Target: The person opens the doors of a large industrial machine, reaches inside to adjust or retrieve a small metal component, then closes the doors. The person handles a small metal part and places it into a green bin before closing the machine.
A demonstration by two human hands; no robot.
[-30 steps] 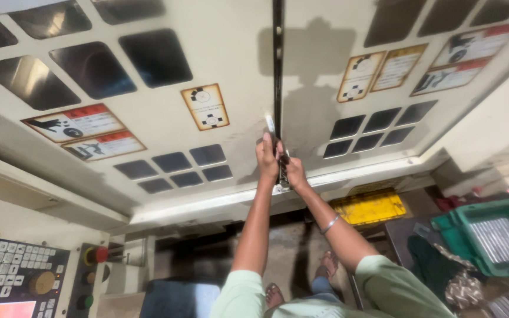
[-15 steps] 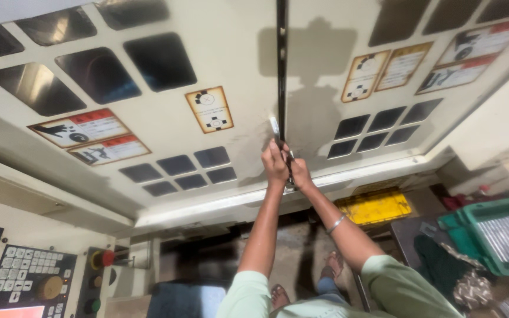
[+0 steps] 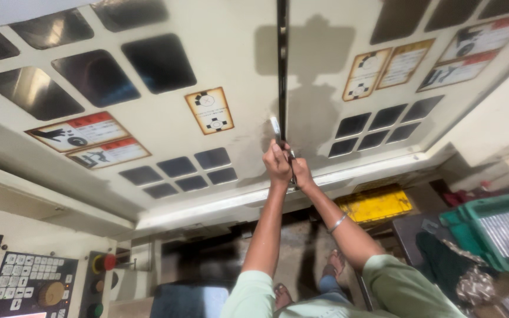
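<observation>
Both hands meet at the dark seam (image 3: pixel 282 65) between the 2 cream machine doors (image 3: pixel 166 118), near their lower edge. Left hand (image 3: pixel 277 163) is closed on a slim light tool (image 3: pixel 276 126), long axis along the seam; right hand (image 3: pixel 301 174) touches it, grip unclear. Green crate (image 3: pixel 496 229) holds metal parts.

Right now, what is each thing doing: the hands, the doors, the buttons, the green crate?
left hand: raised, fingers closed round a small light tool
right hand: raised, at the dark gap between the doors
machine doors: nearly shut, thin gap showing
red button: sticking out, untouched
keypad: untouched
green crate: holds shiny metal pieces
</observation>
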